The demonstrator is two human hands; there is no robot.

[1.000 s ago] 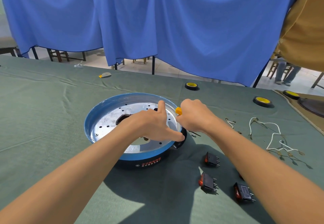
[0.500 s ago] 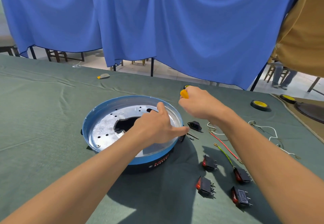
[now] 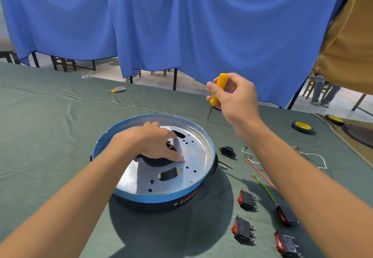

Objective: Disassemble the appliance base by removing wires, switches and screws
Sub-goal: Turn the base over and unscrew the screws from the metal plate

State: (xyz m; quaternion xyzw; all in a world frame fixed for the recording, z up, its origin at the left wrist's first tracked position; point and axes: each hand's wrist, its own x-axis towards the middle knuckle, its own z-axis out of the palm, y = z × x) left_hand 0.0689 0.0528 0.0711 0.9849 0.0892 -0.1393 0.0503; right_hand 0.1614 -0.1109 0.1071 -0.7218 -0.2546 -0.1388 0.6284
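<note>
Now your left hand (image 3: 153, 144) lies flat, fingers relaxed, on the silver plate (image 3: 193, 156) inside the appliance base (image 3: 153, 196), which sits on the green cloth (image 3: 50, 136). Above the base's far right rim, your right hand (image 3: 240, 104) pinches the yellow screwdriver (image 3: 221, 80), its tip pointing down, clear of the base. Just right of the base lie a black socket (image 3: 227, 151), loose wires (image 3: 260, 174) and four rocker switches (image 3: 245, 199).
</note>
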